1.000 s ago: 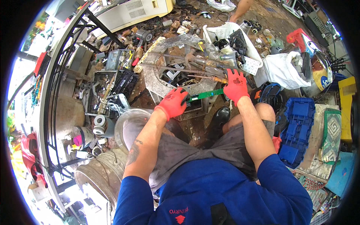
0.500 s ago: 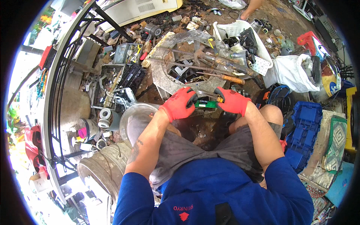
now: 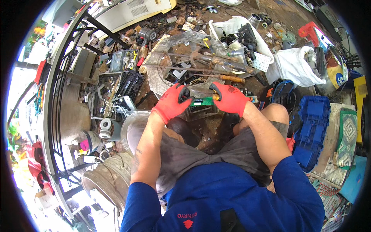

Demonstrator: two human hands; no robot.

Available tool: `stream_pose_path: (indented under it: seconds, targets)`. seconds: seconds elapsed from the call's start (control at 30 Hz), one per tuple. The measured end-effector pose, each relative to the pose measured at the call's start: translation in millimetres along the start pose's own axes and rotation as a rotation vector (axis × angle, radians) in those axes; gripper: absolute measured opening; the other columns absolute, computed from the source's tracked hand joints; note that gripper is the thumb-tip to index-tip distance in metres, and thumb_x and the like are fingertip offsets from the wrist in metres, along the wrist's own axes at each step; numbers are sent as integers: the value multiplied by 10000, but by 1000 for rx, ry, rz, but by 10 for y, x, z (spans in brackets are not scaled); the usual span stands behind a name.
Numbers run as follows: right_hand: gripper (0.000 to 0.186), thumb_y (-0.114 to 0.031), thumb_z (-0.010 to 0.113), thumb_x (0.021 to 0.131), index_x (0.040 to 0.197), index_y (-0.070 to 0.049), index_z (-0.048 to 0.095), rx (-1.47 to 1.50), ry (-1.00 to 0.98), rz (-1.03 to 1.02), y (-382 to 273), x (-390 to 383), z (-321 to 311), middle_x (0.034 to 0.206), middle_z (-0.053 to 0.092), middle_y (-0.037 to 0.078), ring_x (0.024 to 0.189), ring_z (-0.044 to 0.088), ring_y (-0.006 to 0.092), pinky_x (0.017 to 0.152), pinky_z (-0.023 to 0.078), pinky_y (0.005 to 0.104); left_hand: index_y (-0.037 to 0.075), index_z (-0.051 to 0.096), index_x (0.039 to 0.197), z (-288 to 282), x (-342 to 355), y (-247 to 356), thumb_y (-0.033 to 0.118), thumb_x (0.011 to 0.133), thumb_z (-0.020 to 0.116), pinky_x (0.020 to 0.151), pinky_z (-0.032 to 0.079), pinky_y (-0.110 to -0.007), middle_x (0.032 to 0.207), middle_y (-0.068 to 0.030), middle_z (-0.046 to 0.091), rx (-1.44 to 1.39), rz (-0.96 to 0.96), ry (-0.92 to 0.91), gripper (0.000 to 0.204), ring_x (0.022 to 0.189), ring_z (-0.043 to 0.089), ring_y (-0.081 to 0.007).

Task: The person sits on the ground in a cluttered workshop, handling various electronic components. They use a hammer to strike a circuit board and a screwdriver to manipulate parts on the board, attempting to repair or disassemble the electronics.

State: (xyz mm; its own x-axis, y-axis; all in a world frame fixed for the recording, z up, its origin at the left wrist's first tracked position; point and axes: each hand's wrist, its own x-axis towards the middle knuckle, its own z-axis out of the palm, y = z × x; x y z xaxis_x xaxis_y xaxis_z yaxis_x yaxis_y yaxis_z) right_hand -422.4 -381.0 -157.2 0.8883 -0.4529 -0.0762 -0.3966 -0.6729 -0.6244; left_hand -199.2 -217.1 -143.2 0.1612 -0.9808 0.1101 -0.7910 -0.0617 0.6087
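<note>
My left hand (image 3: 172,102), in a red and black glove, is closed on the left end of a green circuit board (image 3: 205,101) above the near edge of a grimy frame-like block (image 3: 156,83). My right hand (image 3: 232,99), gloved the same way, is closed round a tool with a yellow handle (image 3: 216,97). The metal part of the tool points left, just above the board; its exact kind is hard to make out. On the block lie a rusty hammer (image 3: 196,57) and a long tool with an orange wooden handle (image 3: 232,79).
A white bin (image 3: 266,54) of scrap parts and a white sack (image 3: 288,69) stand at the far right. Blue plastic trays (image 3: 313,127) lie to my right. Left are a parts tray (image 3: 104,92), a bucket (image 3: 108,174) and a black metal rack (image 3: 52,116).
The whole view has shifted a little. My left hand has tilted and dropped slightly relative to the block, with the board in it. Both hands keep their hold.
</note>
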Motion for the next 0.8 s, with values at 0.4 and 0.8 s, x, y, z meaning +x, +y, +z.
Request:
stream_pose_path:
  seconds: [0.4, 0.8]
  targets:
    - [592, -272, 650, 864, 1374, -33, 470, 2, -74, 62, -62, 21, -16, 1131, 656, 248, 1041, 635, 410, 886, 510, 454, 2, 649, 982, 92, 13, -112, 211, 856, 711, 731, 498, -367, 880, -119, 658, -67, -17, 211, 252, 813, 633, -254]
    - [698, -306, 661, 841, 1424, -1, 428, 37, 86, 71, 195, 86, 85, 1191, 640, 260, 1104, 618, 402, 944, 494, 435, 114, 618, 935, -931, -215, -334, 333, 1006, 598, 610, 424, -249, 777, 31, 541, -916, -366, 974, 231, 666, 495, -87]
